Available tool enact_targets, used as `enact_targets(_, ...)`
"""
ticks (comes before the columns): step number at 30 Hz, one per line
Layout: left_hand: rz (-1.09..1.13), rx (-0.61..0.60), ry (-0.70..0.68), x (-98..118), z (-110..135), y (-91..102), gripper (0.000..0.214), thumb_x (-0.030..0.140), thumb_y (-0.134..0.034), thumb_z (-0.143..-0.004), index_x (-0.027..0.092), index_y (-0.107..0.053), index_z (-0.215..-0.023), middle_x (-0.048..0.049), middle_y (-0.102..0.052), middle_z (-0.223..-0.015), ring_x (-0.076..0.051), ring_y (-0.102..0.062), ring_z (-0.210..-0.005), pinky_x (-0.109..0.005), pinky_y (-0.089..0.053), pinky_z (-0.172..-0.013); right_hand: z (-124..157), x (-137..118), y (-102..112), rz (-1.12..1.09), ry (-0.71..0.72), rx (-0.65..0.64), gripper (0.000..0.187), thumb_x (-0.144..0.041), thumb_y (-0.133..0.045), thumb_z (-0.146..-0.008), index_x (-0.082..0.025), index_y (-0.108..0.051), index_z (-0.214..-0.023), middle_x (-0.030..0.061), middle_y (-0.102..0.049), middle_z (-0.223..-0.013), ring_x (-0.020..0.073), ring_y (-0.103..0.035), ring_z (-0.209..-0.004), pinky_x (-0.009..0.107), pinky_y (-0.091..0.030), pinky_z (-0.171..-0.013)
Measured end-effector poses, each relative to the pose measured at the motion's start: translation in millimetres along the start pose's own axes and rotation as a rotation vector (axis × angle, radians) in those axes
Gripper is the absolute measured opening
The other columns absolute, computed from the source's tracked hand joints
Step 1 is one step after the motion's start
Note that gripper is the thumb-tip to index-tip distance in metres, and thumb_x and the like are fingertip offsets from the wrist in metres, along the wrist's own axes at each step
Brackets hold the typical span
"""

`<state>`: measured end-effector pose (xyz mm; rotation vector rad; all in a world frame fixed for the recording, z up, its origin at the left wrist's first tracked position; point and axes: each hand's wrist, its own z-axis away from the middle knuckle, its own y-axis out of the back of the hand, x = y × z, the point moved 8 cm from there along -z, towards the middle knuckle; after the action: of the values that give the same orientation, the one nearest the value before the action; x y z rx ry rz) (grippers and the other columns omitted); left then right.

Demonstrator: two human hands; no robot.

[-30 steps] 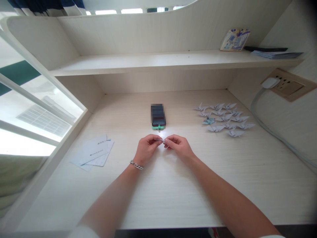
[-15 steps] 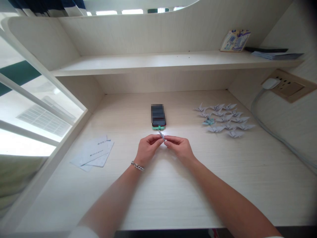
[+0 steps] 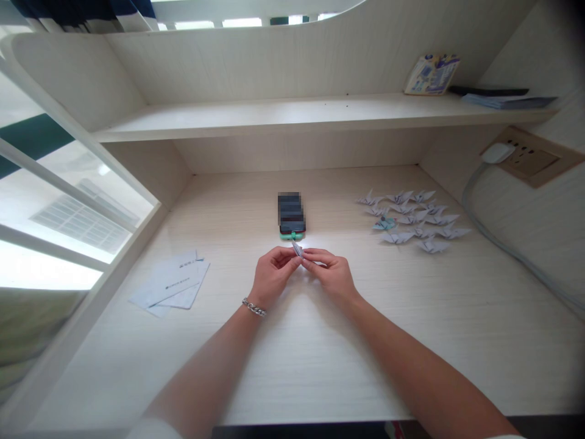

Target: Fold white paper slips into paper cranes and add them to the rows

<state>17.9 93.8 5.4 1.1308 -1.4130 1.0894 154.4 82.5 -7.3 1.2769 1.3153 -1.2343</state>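
Between my fingertips is a small, narrow piece of folded paper (image 3: 297, 249), white with darker edges, its tip pointing away from me. My left hand (image 3: 273, 273) pinches it from the left, and a chain bracelet (image 3: 254, 307) circles that wrist. From the right, my right hand (image 3: 333, 274) closes thumb and fingers on the same piece. The fingers hide its lower part. Just beyond my hands lies a phone (image 3: 291, 213) in a green case, its screen blurred out. Several folded paper cranes (image 3: 414, 217) sit to the right, mostly white, with one bluish crane (image 3: 384, 224) among them.
Flat sheets of paper (image 3: 176, 283) with printed lines lie on the left of the desk (image 3: 292, 366). A shelf (image 3: 256, 116) runs across the back, bearing a small packet (image 3: 432, 74) and a stack of papers (image 3: 509, 100). A cable (image 3: 498, 241) hangs from the wall socket (image 3: 532, 157).
The folded paper's visible part looks slightly wider, and my right fingers have shifted a little on it. The whole view has moved very slightly; everything else stays put.
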Motion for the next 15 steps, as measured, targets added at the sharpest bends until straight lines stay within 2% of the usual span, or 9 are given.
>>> enact_targets(8, -0.023, 0.040, -0.014, -1.0, 0.1, 2.0, 0.022, 0.028, -0.066, -0.070, 0.014, -0.063, -0.086, -0.0075, -0.066, -0.091, -0.017, -0.062, -0.085, -0.031, -0.049, -0.080, 0.7, -6.0, -0.3, 0.090, 0.044, 0.021, 0.017, -0.034, -0.064, -0.072, -0.023, -0.071, -0.083, 0.0064, -0.065, -0.096, 0.0215, -0.060, -0.091, 0.029, -0.050, -0.065)
enact_targets(15, -0.165, 0.072, -0.008, -2.5, -0.5, 6.8, 0.022, 0.032, -0.063, -0.073, 0.014, -0.064, -0.086, -0.0069, -0.066, -0.086, -0.017, -0.061, -0.078, -0.029, -0.049, -0.072, 1.7, 1.0, -3.1, 0.065, -0.007, 0.014, 0.022, -0.036, -0.063, -0.072, -0.019, -0.066, -0.087, 0.0063, -0.065, -0.090, 0.0195, -0.061, -0.081, 0.030, -0.050, -0.068)
